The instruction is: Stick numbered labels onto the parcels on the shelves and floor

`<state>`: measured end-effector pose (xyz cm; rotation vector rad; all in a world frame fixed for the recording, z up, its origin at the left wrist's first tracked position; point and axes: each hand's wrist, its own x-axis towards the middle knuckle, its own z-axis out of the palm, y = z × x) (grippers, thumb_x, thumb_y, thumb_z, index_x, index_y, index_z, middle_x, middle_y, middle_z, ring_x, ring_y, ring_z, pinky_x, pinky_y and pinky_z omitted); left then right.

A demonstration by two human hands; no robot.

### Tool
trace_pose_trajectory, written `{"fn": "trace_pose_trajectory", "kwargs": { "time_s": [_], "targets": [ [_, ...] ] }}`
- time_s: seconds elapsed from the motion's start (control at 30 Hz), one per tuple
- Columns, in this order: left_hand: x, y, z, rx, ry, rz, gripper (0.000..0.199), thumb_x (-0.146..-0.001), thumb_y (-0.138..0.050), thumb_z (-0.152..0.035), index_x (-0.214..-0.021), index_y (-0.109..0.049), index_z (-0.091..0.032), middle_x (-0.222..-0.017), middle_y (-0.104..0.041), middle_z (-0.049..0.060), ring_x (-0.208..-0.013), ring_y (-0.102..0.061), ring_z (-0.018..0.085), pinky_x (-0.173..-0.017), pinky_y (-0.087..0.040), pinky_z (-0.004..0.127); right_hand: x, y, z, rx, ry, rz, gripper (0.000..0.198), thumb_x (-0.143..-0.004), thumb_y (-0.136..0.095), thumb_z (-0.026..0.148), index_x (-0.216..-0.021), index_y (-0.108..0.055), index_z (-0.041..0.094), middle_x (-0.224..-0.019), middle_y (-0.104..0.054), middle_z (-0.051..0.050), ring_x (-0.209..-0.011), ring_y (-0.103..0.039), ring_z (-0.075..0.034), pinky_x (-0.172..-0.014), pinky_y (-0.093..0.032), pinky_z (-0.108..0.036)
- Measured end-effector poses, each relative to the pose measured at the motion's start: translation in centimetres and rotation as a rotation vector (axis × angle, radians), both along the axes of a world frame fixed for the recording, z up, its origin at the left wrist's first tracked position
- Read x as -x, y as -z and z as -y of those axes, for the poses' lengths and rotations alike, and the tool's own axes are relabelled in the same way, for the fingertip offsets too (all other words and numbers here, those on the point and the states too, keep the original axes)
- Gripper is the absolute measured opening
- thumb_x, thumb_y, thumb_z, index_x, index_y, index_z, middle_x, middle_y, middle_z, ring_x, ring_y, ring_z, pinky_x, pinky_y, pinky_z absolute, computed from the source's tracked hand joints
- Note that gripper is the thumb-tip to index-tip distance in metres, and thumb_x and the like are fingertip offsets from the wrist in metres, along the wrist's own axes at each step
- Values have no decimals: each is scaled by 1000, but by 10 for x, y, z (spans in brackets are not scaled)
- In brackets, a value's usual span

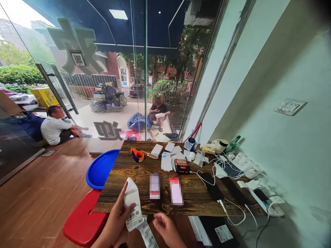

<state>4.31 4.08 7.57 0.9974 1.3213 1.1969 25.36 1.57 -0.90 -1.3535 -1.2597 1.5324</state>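
Observation:
A long strip of white printed labels [133, 206] with barcodes is gripped in my left hand [119, 210], thumb across its front. The strip's upper end stands up above my fingers. Its lower part folds and hangs down past the table's near edge, with large black print. Just right of the hanging part is my right hand [167, 227], its fingers loosely bent and apart from the labels, nothing visible in them. Ahead on the dark wooden table [129, 172] lie two blurred upright rectangles, one pale with a red band [154, 186] and one pink with a red top [176, 191].
An orange tape dispenser [137, 155], white papers [167, 162] and a red-black device [181, 166] lie farther back. White cables [213, 172] tangle at the right. A blue stool [102, 168] and a red stool [84, 218] stand left. Two people sit beyond the table.

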Motion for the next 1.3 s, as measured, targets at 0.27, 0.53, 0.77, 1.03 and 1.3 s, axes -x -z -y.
{"fn": "trace_pose_trajectory", "kwargs": {
  "time_s": [0.27, 0.53, 0.77, 1.03, 1.3],
  "targets": [
    [-12, 6, -4, 9, 54, 76, 79, -74, -63, -51, -142, -30, -28, -136, -54, 5, -117, -54, 25, -93, -49, 33, 54, -50, -28, -118, 167, -309, 52, -64, -75, 50, -101, -54, 20, -79, -69, -2, -74, -63, -19, -70, -46, -32],
    [-4, 3, -5, 248, 125, 301, 78, -72, -64, -56, -137, -39, -19, -89, -73, 5, -78, -67, 21, -71, -55, 33, 50, -30, -18, 40, 320, -419, 53, -57, -79, 53, -90, -55, 19, -73, -71, -3, -65, -62, -18, -60, -44, -30],
    [-19, 3, -2, 261, 218, 331, 63, -72, -68, -49, -127, -50, -23, -94, -72, 5, -86, -67, 23, -78, -54, 36, 39, -41, -30, 82, 412, -472, 58, -47, -82, 54, -85, -56, 19, -73, -71, -4, -65, -62, -18, -60, -46, -30],
    [-41, -5, 16, 150, 377, 392, 111, -66, -77, -29, -146, -1, -28, -83, -70, 4, -75, -66, 19, -75, -51, 34, 24, -53, -42, 85, 476, -531, 53, -49, -83, 48, -85, -57, 19, -75, -70, -2, -63, -59, -13, -57, -43, -25],
    [-48, 1, 23, 168, 350, 311, 109, -63, -77, -35, -146, -6, -31, -70, -67, 2, -63, -63, 19, -66, -51, 35, 16, -62, -42, 66, 499, -558, 50, -51, -83, 47, -84, -59, 19, -73, -70, 0, -60, -56, -11, -56, -41, -23]
  ]
}}
